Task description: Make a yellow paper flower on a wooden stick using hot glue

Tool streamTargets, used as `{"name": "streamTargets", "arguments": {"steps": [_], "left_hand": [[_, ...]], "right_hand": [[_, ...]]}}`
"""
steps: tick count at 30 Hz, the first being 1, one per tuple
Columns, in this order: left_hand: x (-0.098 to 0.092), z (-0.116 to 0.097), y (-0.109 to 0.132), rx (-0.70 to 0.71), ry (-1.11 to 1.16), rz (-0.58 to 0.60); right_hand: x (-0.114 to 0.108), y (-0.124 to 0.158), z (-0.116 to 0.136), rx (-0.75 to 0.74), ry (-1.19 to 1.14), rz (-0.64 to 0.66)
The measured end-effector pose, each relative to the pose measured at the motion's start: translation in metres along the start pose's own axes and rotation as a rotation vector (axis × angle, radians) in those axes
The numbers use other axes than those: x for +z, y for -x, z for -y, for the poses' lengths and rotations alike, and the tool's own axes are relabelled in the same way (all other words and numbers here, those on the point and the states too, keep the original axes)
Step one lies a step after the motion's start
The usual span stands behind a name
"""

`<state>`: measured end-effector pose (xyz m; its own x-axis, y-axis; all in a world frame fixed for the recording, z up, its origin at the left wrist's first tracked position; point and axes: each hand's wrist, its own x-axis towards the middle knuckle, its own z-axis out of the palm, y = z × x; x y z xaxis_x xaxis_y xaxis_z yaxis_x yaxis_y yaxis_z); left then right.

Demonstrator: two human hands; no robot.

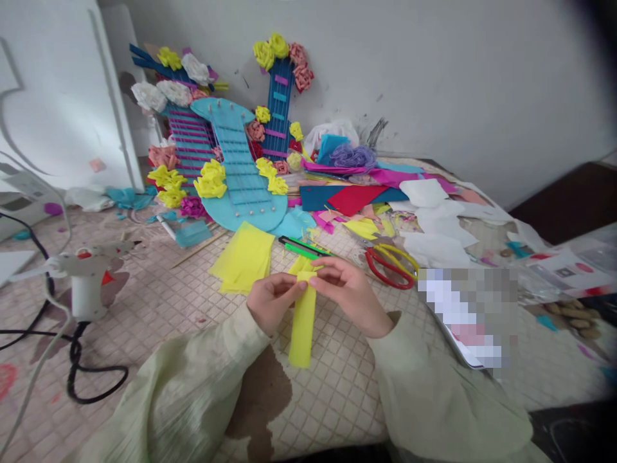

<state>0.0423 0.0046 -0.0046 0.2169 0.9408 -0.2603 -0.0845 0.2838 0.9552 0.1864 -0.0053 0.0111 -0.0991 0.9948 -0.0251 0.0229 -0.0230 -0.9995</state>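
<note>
A strip of yellow crepe paper [303,328] hangs down toward me, its upper end pinched between both hands. My left hand [274,299] grips its left edge with thumb and fingers. On the right edge, my right hand [351,292] pinches the same strip, thumb near the other thumb. More yellow paper shows just behind the fingers. Left of my hands lies a stack of yellow paper sheets [245,257]. Beyond the fingertips is a green and black utility knife [303,247]. Scissors with red and yellow handles [393,263] rest right of my right hand.
A white glue gun [89,283] with a black cord stands at left. Paper-flower-trimmed string instruments [236,154] lean against the wall. Coloured papers and felt [357,198], purple yarn [354,156] and white scraps [438,238] pile at the back right. A blurred-out object [463,321] lies at right.
</note>
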Motion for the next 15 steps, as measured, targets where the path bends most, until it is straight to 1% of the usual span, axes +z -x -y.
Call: {"name": "streamTargets", "arguments": {"steps": [4,11,15], "left_hand": [[-0.0002,-0.0023,0.0011,-0.022,0.014,-0.007],[-0.0015,-0.0006,0.0012,-0.033,0.051,0.018],[-0.0006,-0.0011,0.0012,-0.036,0.06,0.004]], "right_hand": [[0.0,-0.0005,0.0016,0.012,0.01,-0.034],[-0.0024,-0.0002,-0.0008,0.011,0.004,-0.04],[-0.0044,-0.0007,-0.0034,0.019,0.007,-0.079]]}}
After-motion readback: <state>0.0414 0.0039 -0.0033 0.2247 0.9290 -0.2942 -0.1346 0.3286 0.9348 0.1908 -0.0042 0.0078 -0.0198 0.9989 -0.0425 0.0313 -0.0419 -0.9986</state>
